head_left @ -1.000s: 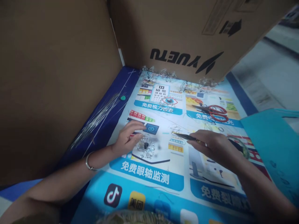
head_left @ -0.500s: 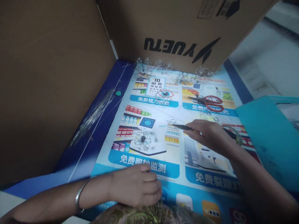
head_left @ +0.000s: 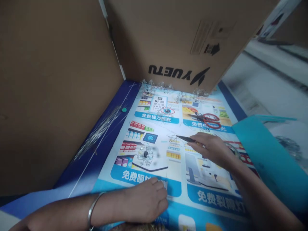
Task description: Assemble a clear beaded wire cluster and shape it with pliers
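Observation:
My right hand (head_left: 211, 147) is closed around dark, sharp-pointed tweezers (head_left: 190, 139), whose tips point left. By the tips lies a small piece of bent thin wire (head_left: 173, 138) on the printed poster sheet (head_left: 154, 130). My left hand (head_left: 146, 200), with a silver bangle (head_left: 92, 210) on its wrist, rests low near the front of the sheet. Its fingers are curled under, and whatever they hold is hidden. A round wire-and-bead piece (head_left: 145, 154) with a dark centre lies beyond my left hand.
Red-handled scissors (head_left: 210, 121) lie at the back right. A bundle of straight wires (head_left: 99, 131) and a small green lump (head_left: 124, 109) are at left. Several beaded wire pieces (head_left: 158, 86) line the cardboard wall (head_left: 166, 38). A turquoise folder (head_left: 271, 144) stands at right.
The view has tilted up, so everything sits lower in the picture. My left hand has turned a little, showing more of its back. The tweezers stay in my right hand.

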